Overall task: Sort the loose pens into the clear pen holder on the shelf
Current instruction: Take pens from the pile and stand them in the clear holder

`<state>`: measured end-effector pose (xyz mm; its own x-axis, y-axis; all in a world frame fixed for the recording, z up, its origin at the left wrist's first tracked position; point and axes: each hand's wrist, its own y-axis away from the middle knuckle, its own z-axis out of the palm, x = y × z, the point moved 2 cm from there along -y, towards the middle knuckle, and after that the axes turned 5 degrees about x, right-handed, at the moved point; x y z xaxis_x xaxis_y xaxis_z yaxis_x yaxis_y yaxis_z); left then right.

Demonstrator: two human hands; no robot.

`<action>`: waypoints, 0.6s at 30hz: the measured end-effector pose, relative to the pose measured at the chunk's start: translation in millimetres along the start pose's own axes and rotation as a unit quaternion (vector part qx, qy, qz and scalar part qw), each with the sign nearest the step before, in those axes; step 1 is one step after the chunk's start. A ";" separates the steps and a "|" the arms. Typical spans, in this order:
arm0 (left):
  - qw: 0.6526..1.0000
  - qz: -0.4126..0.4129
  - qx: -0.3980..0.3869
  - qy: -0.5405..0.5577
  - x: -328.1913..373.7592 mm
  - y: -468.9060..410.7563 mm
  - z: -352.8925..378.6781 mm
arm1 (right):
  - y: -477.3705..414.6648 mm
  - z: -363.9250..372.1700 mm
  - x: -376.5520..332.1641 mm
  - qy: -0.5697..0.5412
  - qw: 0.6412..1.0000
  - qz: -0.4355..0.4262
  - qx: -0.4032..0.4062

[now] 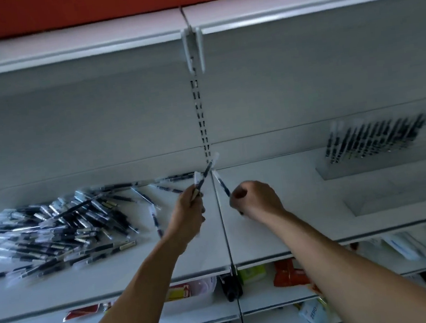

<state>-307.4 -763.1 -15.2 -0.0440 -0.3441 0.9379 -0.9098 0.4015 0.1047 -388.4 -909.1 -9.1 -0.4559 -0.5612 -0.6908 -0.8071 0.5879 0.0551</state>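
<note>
A heap of loose black pens in clear sleeves (54,231) lies on the left part of the white shelf (282,233). My left hand (190,212) grips two pens (206,174) that point up and to the right. Just right of it, my right hand (255,200) grips one pen (221,184), tip slanting up and left. The clear pen holder (382,151) stands at the back right of the shelf with several pens upright in it, blurred.
A second clear tray (399,200) sits in front of the holder. A slotted upright (200,120) runs up the back wall between the shelf sections. A shelf edge (296,17) hangs overhead. Lower shelves hold packaged goods (290,272).
</note>
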 end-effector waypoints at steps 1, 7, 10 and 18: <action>0.999 0.002 -0.015 0.039 6.4 4.4 10.5 | 4.1 -10.6 3.9 -0.032 0.999 -0.001 0.015; 0.984 0.059 -0.095 0.139 47.3 18.7 89.1 | 28.0 -90.2 42.9 -0.118 0.989 -0.005 0.093; 0.977 0.083 -0.146 0.134 66.5 25.2 132.9 | 38.0 -133.0 80.9 -0.157 0.979 0.017 0.131; 0.953 0.146 -0.232 0.126 129.6 38.8 278.2 | 24.5 -243.9 202.1 -0.173 0.965 0.005 0.198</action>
<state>-463.2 -1028.2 18.4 -0.1142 0.0323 0.9929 -0.5915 0.8008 -0.0941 -591.9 -1150.2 28.5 -0.2558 -0.3663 -0.8946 -0.5657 0.8071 -0.1687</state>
